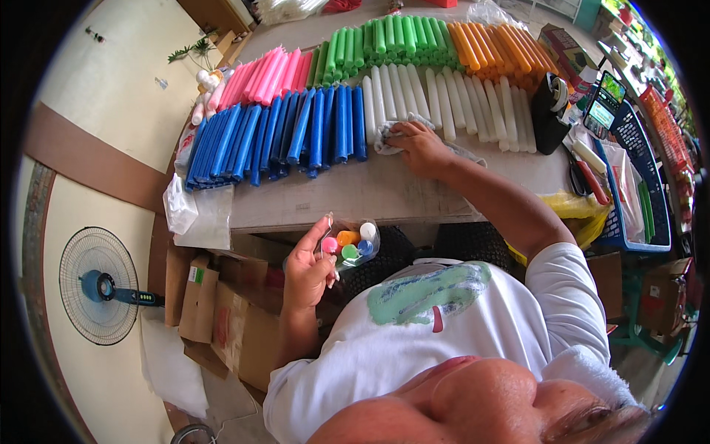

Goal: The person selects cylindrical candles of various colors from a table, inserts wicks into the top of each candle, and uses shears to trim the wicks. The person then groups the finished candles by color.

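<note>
My left hand (310, 265) is in front of the table's near edge, its fingers closed at the side of a clear plastic bag (375, 250). Inside the bag several candles show end-on: a pink one (330, 244), an orange one, a white one, a blue one and a green one. On the tabletop, my right hand (420, 146) grips a grey cloth (386, 140) at the near ends of the white candles (393, 96). Left of that cloth lie rows of blue candles (299, 133).
Pink candles (268, 74), green candles (403, 37) and orange candles (499, 48) lie stacked farther back. On the right are a black case (549, 118), red-handled scissors (592, 181), a propped phone (606, 100) and a blue basket (625, 233). Cardboard boxes (248, 333) and a fan (100, 285) stand left.
</note>
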`<action>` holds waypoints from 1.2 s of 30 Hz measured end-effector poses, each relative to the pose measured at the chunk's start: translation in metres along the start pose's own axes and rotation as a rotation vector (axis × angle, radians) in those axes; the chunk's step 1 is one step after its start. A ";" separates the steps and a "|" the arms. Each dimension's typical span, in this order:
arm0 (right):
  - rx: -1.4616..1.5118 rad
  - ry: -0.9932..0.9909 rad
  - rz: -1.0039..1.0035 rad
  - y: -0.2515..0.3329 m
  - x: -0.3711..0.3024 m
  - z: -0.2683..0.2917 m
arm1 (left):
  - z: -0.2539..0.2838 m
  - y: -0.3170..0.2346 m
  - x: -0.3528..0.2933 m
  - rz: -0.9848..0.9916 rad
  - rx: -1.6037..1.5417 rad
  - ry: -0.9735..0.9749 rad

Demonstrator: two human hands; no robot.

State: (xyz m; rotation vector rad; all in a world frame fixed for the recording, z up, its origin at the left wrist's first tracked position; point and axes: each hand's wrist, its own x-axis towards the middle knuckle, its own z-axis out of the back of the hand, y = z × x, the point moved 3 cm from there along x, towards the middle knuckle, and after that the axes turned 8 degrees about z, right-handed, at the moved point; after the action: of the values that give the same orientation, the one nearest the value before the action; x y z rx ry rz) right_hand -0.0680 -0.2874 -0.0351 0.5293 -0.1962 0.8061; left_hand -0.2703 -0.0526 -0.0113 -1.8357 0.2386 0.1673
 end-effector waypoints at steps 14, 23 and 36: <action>0.112 -0.059 0.248 0.084 -0.001 0.019 | 0.003 0.000 -0.006 0.016 -0.028 -0.026; 0.087 0.053 0.455 0.076 0.000 -0.051 | 0.001 0.000 -0.009 0.062 -0.094 -0.077; -0.113 -0.235 -0.130 -0.064 -0.215 0.104 | -0.007 0.003 0.009 0.059 -0.052 -0.041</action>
State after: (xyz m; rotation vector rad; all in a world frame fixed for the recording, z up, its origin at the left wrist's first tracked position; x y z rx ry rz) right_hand -0.1649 -0.5144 -0.0482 0.5240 -0.4178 0.6019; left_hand -0.2620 -0.0609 -0.0144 -1.8762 0.2621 0.2536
